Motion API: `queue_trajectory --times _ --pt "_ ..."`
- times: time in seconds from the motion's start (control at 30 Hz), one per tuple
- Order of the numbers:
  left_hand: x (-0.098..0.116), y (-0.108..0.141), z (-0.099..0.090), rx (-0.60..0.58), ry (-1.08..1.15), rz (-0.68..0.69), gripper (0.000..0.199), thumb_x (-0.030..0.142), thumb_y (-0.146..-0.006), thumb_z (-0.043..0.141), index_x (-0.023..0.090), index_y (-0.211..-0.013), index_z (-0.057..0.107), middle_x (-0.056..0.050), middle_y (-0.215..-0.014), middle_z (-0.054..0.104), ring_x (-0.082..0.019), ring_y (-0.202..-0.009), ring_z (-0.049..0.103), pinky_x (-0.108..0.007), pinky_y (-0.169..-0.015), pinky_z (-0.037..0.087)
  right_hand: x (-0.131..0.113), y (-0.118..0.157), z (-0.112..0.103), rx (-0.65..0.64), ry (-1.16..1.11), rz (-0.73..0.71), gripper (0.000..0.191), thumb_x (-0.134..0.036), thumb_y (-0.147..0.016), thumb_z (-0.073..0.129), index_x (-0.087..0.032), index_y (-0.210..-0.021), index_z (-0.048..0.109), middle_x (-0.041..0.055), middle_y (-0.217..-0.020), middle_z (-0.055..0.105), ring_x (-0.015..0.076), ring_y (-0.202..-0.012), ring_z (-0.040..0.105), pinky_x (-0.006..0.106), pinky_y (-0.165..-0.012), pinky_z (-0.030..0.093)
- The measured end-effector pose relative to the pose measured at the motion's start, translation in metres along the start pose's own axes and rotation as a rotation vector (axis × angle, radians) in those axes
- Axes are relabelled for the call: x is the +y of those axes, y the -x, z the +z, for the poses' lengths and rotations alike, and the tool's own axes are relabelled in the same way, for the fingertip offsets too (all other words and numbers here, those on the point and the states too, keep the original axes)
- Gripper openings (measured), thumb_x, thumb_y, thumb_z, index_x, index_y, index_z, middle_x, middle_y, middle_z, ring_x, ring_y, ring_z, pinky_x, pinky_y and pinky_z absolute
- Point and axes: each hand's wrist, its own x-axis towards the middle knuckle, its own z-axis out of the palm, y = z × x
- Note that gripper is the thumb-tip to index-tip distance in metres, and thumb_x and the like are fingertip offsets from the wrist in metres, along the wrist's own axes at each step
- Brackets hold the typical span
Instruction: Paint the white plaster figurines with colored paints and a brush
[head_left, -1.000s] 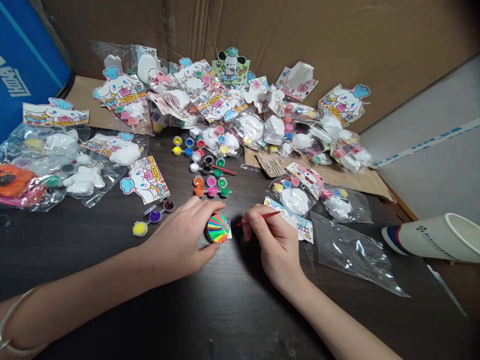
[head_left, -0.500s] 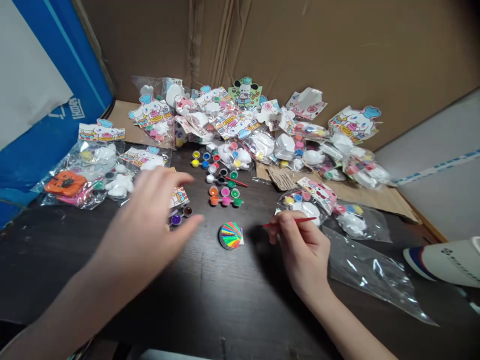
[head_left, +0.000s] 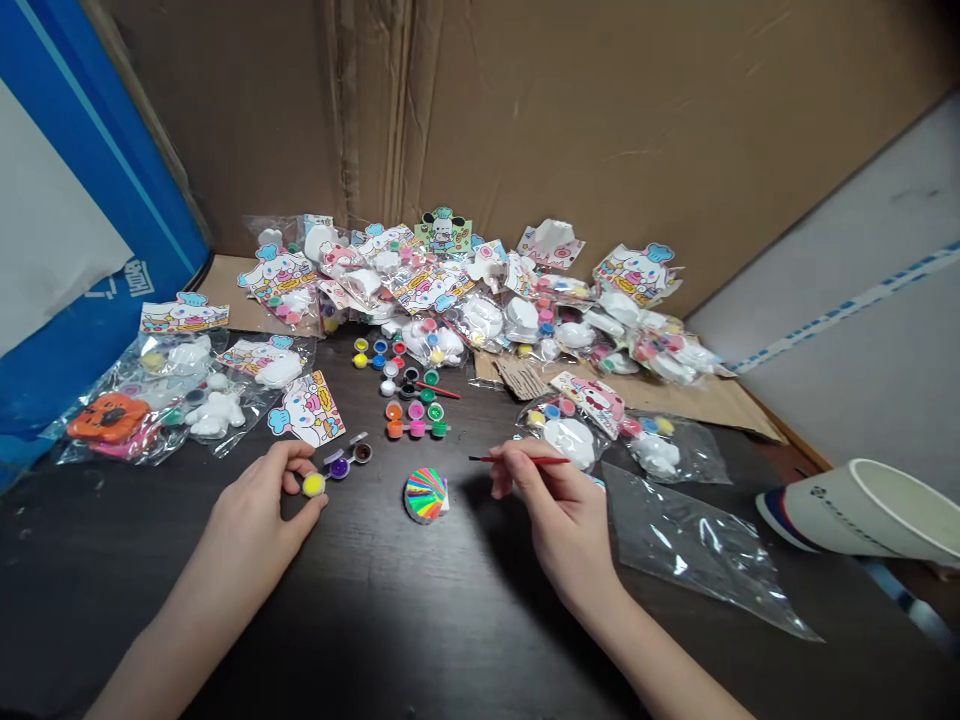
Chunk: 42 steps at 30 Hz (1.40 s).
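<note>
A small shell (head_left: 426,496), painted in bright rainbow stripes with a white patch at its right edge, lies on the dark table (head_left: 420,620) between my hands. My left hand (head_left: 259,510) is closed around the yellow end of a paint pot strip (head_left: 339,467), thumb and fingers on either side. Purple and dark brown pots on that strip stand open. My right hand (head_left: 566,505) grips a thin red paintbrush (head_left: 536,460), its dark tip pointing left, above the table and apart from the shell. Beyond the shell stand several open paint pots (head_left: 416,428) in rows.
Bagged white figures with cartoon cards (head_left: 435,290) heap along the cardboard backing (head_left: 525,130). A second red brush (head_left: 439,390) lies by the pots. At right are an empty clear bag (head_left: 697,545) and a paper cup (head_left: 862,510). An orange bagged piece (head_left: 109,415) lies left.
My left hand has come down from above the table and closed on the yellow end of the paint strip. My right hand still holds the brush. The view has shifted.
</note>
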Motion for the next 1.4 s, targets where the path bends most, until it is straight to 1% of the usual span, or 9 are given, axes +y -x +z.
queue_trajectory --times 0.2,0.37,0.63,0.77,0.9,1.03,1.2,1.3,1.4 --pt "0.019 -0.011 0.008 -0.107 0.004 0.073 0.022 0.021 -0.067 0.055 0.021 -0.089 0.051 -0.005 -0.081 0.071 -0.022 -0.07 0.064 -0.034 -0.07 0.052 0.0 -0.001 -0.003 -0.003 -0.018 0.038 0.019 -0.03 -0.084 0.06 -0.018 -0.071 0.067 0.0005 -0.063 0.063 0.0087 -0.048 0.056 0.02 -0.048 0.047" --pt "0.035 -0.018 0.009 -0.075 -0.005 0.125 0.025 0.017 -0.068 0.057 0.021 -0.092 0.052 -0.005 -0.084 0.071 -0.022 -0.073 0.066 -0.036 -0.073 0.053 -0.002 -0.004 -0.008 0.014 0.001 0.054 0.021 -0.033 -0.084 0.06 -0.018 -0.071 0.067 0.0003 -0.061 0.061 0.0096 -0.048 0.055 0.022 -0.048 0.046" --pt "0.073 -0.028 0.02 -0.129 0.026 0.275 0.029 0.013 -0.074 0.058 0.02 -0.102 0.053 -0.004 -0.088 0.07 -0.021 -0.078 0.067 -0.034 -0.074 0.052 -0.01 -0.016 -0.025 0.204 -0.033 0.038 0.025 -0.041 -0.081 0.064 -0.018 -0.074 0.067 -0.0002 -0.058 0.061 0.0113 -0.05 0.055 0.025 -0.051 0.048" --pt "0.088 -0.03 0.034 -0.207 -0.061 0.361 0.031 0.01 -0.077 0.056 0.02 -0.106 0.052 -0.005 -0.092 0.069 -0.023 -0.085 0.066 -0.036 -0.077 0.05 -0.012 -0.021 -0.033 0.286 -0.12 0.038 0.021 -0.039 -0.08 0.066 -0.018 -0.074 0.067 -0.0004 -0.062 0.062 0.01 -0.051 0.055 0.025 -0.052 0.048" --pt "0.097 -0.032 0.043 -0.254 -0.177 0.349 0.035 0.008 -0.076 0.056 0.02 -0.109 0.052 -0.008 -0.098 0.068 -0.027 -0.093 0.064 -0.038 -0.076 0.049 -0.013 -0.022 -0.036 0.297 -0.153 0.025 0.02 -0.038 -0.079 0.067 -0.019 -0.075 0.068 -0.0009 -0.061 0.06 0.0099 -0.052 0.055 0.024 -0.052 0.048" --pt "0.1 -0.033 0.04 -0.26 -0.175 0.314 0.031 0.012 -0.075 0.059 0.019 -0.104 0.052 -0.008 -0.098 0.068 -0.028 -0.096 0.064 -0.039 -0.077 0.049 -0.016 -0.021 -0.036 0.285 -0.119 0.029 0.021 -0.039 -0.08 0.066 -0.019 -0.074 0.067 -0.0011 -0.062 0.06 0.0098 -0.053 0.054 0.025 -0.053 0.048" --pt "0.097 -0.026 0.018 -0.188 -0.01 0.281 0.026 0.017 -0.073 0.061 0.022 -0.098 0.055 -0.004 -0.093 0.069 -0.024 -0.091 0.063 -0.037 -0.078 0.047 -0.017 -0.02 -0.036 0.302 -0.101 0.025 0.023 -0.04 -0.079 0.066 -0.018 -0.073 0.067 -0.0016 -0.061 0.058 0.0095 -0.052 0.053 0.025 -0.052 0.048" --pt "0.084 -0.022 0.005 -0.044 0.097 0.262 0.023 0.025 -0.07 0.061 0.023 -0.092 0.057 -0.002 -0.084 0.069 -0.022 -0.079 0.059 -0.036 -0.076 0.045 -0.014 -0.021 -0.036 0.31 -0.142 0.049 0.023 -0.04 -0.079 0.066 -0.018 -0.072 0.066 -0.0005 -0.062 0.059 0.01 -0.052 0.053 0.025 -0.051 0.048" --pt "0.062 -0.02 0.003 -0.11 0.318 0.095 0.032 0.033 -0.064 0.062 0.021 -0.094 0.057 -0.004 -0.083 0.07 -0.017 -0.063 0.052 -0.034 -0.065 0.045 -0.011 -0.021 -0.034 0.277 -0.198 0.087 0.022 -0.039 -0.078 0.067 -0.018 -0.071 0.066 -0.0001 -0.062 0.06 0.0098 -0.052 0.053 0.025 -0.052 0.048"
